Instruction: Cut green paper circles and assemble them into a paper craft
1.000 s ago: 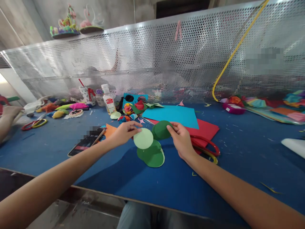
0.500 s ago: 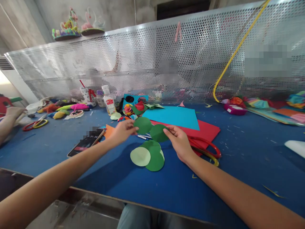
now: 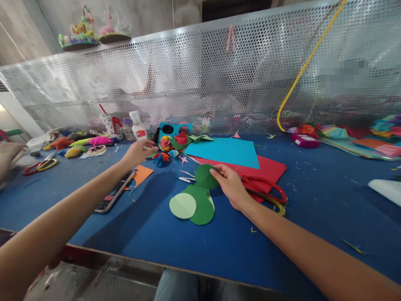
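Observation:
My right hand pinches the edge of a dark green paper circle just above the table. Below it lies an overlapping group: a pale green paper circle on top of dark green ones. My left hand is farther back, in front of the white bottle, fingers curled downward. A thin green edge shows under its fingertips; what they hold is hidden. Red and yellow-handled scissors lie beside my right wrist, partly on red paper.
A blue sheet lies on the red paper. A phone and an orange paper scrap are beside my left forearm. Pens lie behind the circles. Another person's hand is at far left, near other scissors.
My left hand has moved back and left, away from my right hand. The green circle it held no longer shows plainly. My right hand still holds its circle, slightly lower.

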{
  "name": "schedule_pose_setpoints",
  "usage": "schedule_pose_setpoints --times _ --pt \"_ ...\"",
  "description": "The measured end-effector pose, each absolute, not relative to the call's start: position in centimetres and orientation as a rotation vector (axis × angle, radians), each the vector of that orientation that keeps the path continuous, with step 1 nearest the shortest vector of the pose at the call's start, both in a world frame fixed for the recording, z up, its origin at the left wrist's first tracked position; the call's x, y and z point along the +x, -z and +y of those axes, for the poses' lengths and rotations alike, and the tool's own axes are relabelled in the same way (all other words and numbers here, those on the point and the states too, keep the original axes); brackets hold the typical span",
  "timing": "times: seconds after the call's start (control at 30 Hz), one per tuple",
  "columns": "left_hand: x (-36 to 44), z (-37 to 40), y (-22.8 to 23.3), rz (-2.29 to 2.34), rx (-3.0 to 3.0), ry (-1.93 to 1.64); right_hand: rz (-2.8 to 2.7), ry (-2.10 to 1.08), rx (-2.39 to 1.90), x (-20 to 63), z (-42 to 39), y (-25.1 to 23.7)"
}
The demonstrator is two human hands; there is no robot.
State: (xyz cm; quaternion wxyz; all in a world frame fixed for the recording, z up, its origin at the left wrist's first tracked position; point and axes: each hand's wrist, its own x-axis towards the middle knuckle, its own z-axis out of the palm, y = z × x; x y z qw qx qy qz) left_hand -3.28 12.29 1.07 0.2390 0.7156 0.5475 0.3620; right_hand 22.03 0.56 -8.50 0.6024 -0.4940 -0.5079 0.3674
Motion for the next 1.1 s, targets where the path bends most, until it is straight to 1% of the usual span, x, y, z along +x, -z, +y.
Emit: schedule_pose_setpoints --times 0.07,0.1,0.13,0.2,0.27,0.37,0.43,0.5,0.6,0.7,0.9,1.1 --pt "-1.9 8.4 -0.4 1.273 2.111 -0.728 -1.213 -0.836 -1.156 22.0 0.4 8.5" --pt "-1.4 6.4 0.0 0.982 2.300 -0.436 -1.243 -0.829 -1.163 22.0 0.3 8.4" --pt "-1.0 4.7 0.5 0.746 2.419 -0.232 -1.285 -0.826 -1.170 21.9 0.1 8.4" --pt "-0.9 2.2 1.3 0.557 2.539 -0.055 -1.402 -0.825 -1.181 21.8 -0.4 8.2" --pt "-1.4 1.0 1.8 0.603 2.618 -0.031 -1.533 -0.809 -1.189 21.6 -1.0 8.0" --pt "-2.4 0.7 2.0 0.717 2.714 -0.053 -1.672 -0.727 -1.211 21.3 -1.7 7.8" --pt "-2.8 0.8 2.1 0.825 2.687 -0.159 -1.738 -0.665 -1.233 21.1 -2.0 7.7" --pt "-3.0 0.8 2.2 0.951 2.540 -0.363 -1.795 -0.619 -1.250 20.9 -2.2 7.6" --pt "-2.9 0.8 2.3 1.035 2.165 -0.676 -1.862 -0.572 -1.256 20.7 -2.5 7.4" --pt "-2.6 0.8 1.9 1.049 1.870 -0.858 -1.895 -0.525 -1.225 20.6 -2.8 7.1" --pt "-0.6 0.7 2.0 1.007 1.644 -0.963 -1.824 -0.507 -1.101 20.2 -3.4 6.7" --pt "2.9 1.4 3.9 0.890 1.588 -1.046 -1.636 -0.707 -0.926 20.0 -3.2 6.8"
